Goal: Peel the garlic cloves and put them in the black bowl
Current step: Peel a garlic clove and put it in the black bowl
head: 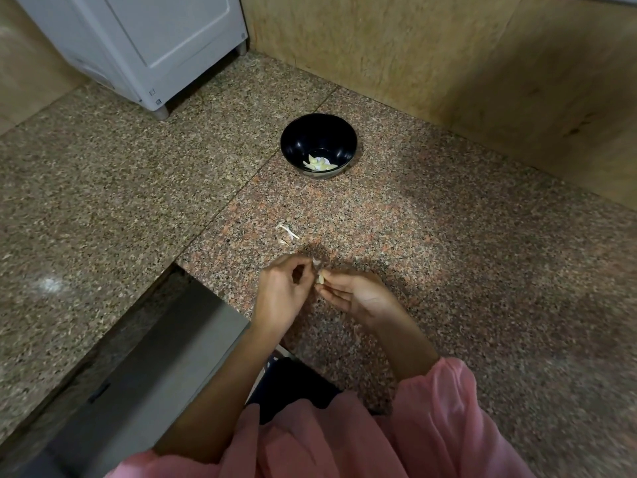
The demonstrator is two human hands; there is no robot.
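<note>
A black bowl (319,132) stands on the granite counter toward the back, with several pale peeled garlic cloves (320,163) lying in its bottom. Nearer to me, my right hand (355,293) pinches a small pale garlic clove (320,279) between thumb and fingers. My left hand (282,291) is close beside it, its fingertips pinched on a thin white bit of garlic skin (316,261) just above the clove. Both hands hover low over the counter, well in front of the bowl.
Loose garlic skins (287,232) lie on the speckled granite counter (448,253) between the hands and the bowl. A white appliance (144,46) stands at the back left. A tan wall (448,63) runs behind and to the right. A steel sink edge (165,339) drops off at lower left.
</note>
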